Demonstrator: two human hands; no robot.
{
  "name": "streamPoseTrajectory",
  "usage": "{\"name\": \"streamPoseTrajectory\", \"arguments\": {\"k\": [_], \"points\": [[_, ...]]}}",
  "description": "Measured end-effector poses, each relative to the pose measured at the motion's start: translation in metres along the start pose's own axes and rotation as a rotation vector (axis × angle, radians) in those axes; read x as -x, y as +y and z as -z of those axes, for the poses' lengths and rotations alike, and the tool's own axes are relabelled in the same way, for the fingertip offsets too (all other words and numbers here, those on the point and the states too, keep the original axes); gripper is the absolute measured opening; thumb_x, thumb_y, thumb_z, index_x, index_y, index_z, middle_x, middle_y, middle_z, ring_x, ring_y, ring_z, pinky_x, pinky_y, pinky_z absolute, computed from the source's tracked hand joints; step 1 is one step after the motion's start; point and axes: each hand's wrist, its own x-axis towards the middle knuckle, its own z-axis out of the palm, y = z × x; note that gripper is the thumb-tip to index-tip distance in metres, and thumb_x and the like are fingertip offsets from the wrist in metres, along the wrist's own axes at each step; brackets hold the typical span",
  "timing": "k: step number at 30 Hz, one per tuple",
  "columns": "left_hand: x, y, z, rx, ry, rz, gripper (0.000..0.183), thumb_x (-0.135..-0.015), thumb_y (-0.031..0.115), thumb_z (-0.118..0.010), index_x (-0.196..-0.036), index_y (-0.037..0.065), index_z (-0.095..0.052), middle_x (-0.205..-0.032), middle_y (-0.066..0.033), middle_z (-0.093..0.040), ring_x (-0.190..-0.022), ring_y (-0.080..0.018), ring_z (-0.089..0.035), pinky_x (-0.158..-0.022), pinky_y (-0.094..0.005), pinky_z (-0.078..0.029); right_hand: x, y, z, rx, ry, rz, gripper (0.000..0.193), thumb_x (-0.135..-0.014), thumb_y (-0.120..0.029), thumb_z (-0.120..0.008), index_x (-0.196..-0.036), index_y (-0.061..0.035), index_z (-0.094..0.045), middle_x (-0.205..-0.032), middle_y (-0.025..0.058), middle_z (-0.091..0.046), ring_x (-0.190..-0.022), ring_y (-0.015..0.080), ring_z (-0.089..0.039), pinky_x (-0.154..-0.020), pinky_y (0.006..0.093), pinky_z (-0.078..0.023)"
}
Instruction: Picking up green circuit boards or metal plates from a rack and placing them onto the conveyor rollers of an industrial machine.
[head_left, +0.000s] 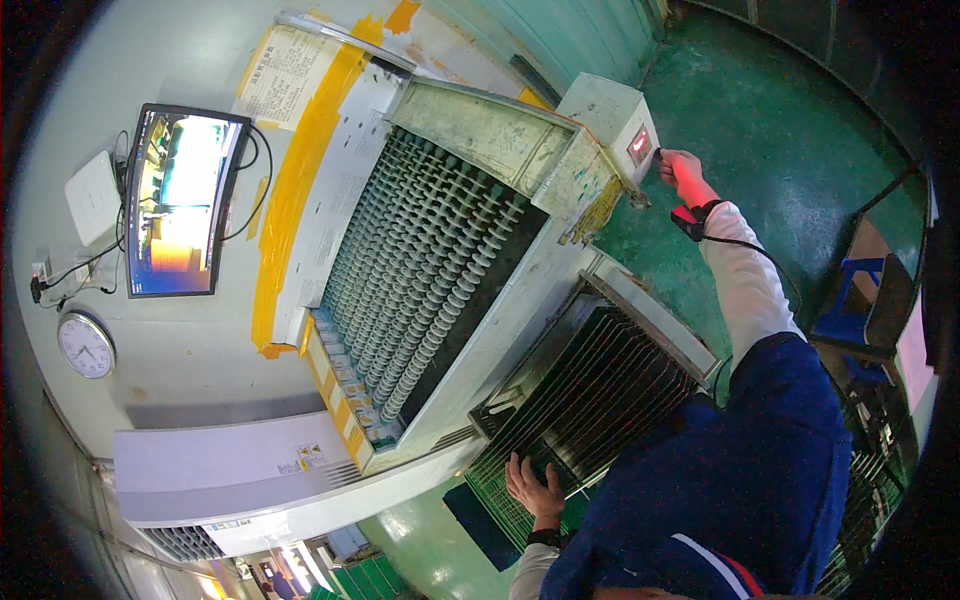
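Note:
My right hand (683,172) reaches out to a light grey control box (606,112) at the corner of a roller machine. Its fingers close around a small black knob (657,154) on the side of that box, beside a lit red display (639,146). Red light falls on the wrist, which wears a black band device (688,222) with a cable. My left hand (536,490) lies with fingers apart at the wire rack (590,400) below the machine; whether it presses on the wires I cannot tell. The machine's bed holds rows of ridged grey rollers (430,260).
A monitor (188,200) and a round clock (86,344) hang on the left wall. A white air conditioner (240,470) stands at lower left. Yellow tape (300,200) edges the wall panel. The floor (740,110) is green, with a blue stool-like object (850,300) at right.

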Motion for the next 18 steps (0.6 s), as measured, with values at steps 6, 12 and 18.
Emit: {"name": "streamPoseTrajectory", "arguments": {"k": [6,12,18], "points": [[0.000,-0.002,-0.002,0.001,0.012,-0.020,0.050,-0.098,0.040,-0.066,-0.135,0.009,-0.055,-0.157,-0.0144,-0.044,-0.145,-0.0423,-0.037,-0.119,-0.0589,-0.026,-0.002,0.001,0.002,0.013,0.004,-0.005,0.014,-0.097,-0.013,-0.071,-0.105,-0.0023,-0.066,-0.076,-0.0032,-0.054,-0.063,0.0091,-0.051,-0.054,0.0262,-0.045],[0.000,-0.002,-0.001,-0.009,0.000,-0.004,0.050,-0.098,0.041,-0.065,-0.135,0.008,-0.055,-0.157,-0.0151,-0.045,-0.144,-0.0425,-0.038,-0.119,-0.0588,-0.027,-0.010,0.008,0.007,0.013,0.011,0.012,0.017,-0.096,-0.014,-0.073,-0.107,-0.0026,-0.066,-0.079,-0.0019,-0.057,-0.065,0.0099,-0.054,-0.058,0.0271,-0.048],[0.001,-0.003,-0.002,0.000,0.010,-0.014,0.050,-0.098,0.041,-0.065,-0.134,0.008,-0.056,-0.157,-0.0153,-0.044,-0.145,-0.0423,-0.037,-0.119,-0.0589,-0.027,-0.008,0.007,0.005,0.052,0.048,0.008,0.020,-0.095,-0.017,-0.075,-0.109,-0.0047,-0.066,-0.081,-0.0013,-0.060,-0.068,0.0107,-0.057,-0.061,0.0276,-0.051]]}}
